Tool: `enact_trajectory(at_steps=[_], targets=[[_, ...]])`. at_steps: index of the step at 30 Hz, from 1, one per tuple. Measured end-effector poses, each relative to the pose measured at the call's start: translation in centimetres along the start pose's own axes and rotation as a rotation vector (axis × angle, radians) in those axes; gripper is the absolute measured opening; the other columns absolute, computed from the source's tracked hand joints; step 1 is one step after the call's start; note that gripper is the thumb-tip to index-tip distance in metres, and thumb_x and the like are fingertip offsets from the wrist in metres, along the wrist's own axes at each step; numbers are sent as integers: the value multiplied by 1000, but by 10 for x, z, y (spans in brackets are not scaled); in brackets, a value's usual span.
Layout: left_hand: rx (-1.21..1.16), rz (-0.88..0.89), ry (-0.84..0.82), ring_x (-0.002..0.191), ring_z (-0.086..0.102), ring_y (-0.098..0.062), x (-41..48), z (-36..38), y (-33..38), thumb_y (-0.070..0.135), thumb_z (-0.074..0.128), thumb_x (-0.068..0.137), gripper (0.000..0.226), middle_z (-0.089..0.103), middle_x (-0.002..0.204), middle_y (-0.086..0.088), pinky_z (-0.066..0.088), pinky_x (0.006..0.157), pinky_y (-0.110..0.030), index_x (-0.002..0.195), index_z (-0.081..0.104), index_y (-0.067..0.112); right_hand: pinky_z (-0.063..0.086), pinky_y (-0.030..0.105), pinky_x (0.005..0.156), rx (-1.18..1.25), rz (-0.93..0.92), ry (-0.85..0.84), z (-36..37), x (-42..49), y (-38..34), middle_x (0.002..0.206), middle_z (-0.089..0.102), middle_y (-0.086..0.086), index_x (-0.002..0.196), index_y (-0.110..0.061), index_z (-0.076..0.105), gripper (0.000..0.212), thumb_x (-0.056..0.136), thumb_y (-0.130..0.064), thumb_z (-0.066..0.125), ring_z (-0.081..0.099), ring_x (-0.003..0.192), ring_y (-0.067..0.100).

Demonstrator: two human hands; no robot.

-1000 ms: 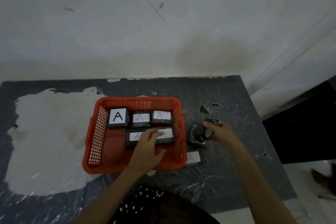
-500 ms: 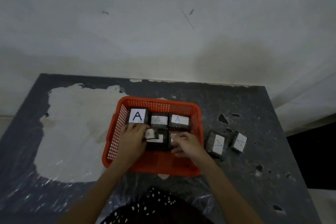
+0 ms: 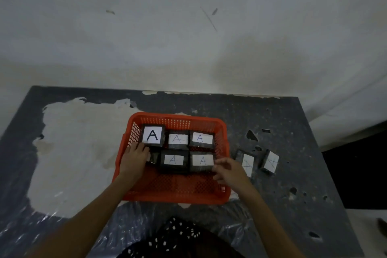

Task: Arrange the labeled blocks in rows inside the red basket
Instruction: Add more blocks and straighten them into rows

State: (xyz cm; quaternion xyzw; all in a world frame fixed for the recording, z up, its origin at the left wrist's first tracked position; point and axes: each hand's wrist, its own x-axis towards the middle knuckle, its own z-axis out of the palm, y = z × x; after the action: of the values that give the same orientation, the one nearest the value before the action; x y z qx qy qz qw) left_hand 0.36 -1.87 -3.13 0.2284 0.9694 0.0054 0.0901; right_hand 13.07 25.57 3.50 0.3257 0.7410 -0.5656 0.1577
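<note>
The red basket [image 3: 180, 117] sits mid-table. Its back row holds three black blocks with white "A" labels [image 3: 152, 135] [image 3: 178, 138] [image 3: 202, 138]. In the front row, two blocks [image 3: 173, 159] [image 3: 202, 160] lie side by side, and a third block [image 3: 154, 158] at their left is mostly covered by my left hand [image 3: 135, 158], whose fingers lie on it. My right hand [image 3: 228, 170] hovers at the basket's right wall, fingers loosely apart, with its fingertips at the right end of the front right block. It holds nothing.
Two more labeled blocks [image 3: 247, 163] [image 3: 271, 161] lie on the dark table to the right of the basket. A large pale patch [image 3: 79, 153] covers the table's left side. The white wall stands behind the table, and the table's right edge drops to a dark floor.
My right hand has drawn back from the front row to the basket's right wall. The front row blocks now lie flat with labels up. My left hand has shifted slightly left on its block.
</note>
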Motion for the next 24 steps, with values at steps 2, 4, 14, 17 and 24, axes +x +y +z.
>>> enact_trajectory(at_steps=[2,4,14,17,24], targets=[[-96,-20,41,113,49,-33,-7,1,6,19,71,75,45,55,125,-15,44,98,-48,117,57,10,54,17,57,46,-21,52,-10,0,4,91,70,4,99,-17,61,8,91,-17,60,69,66,8],[-193,29,97,106,52,-35,-15,4,16,14,74,68,49,55,120,-16,46,91,-50,114,59,12,55,22,60,101,-24,127,-23,1,9,87,71,6,96,-15,64,7,90,-14,62,69,68,12],[-135,247,-14,109,49,-26,-4,10,43,34,70,76,48,52,125,-8,43,93,-41,119,56,20,28,49,110,-421,267,532,-113,63,62,145,35,27,141,-4,36,65,87,-29,64,32,134,43],[-132,231,4,102,55,-28,-6,13,42,32,75,71,47,58,120,-8,48,88,-42,114,60,20,31,52,108,-660,166,474,-110,63,68,146,31,27,140,-6,36,77,79,-36,72,30,133,44],[-154,201,31,101,56,-29,-9,14,48,27,79,68,49,59,118,-10,48,87,-45,112,61,17,22,50,115,-940,-140,75,-88,75,58,155,26,12,149,-15,21,86,80,-26,71,22,142,32]])
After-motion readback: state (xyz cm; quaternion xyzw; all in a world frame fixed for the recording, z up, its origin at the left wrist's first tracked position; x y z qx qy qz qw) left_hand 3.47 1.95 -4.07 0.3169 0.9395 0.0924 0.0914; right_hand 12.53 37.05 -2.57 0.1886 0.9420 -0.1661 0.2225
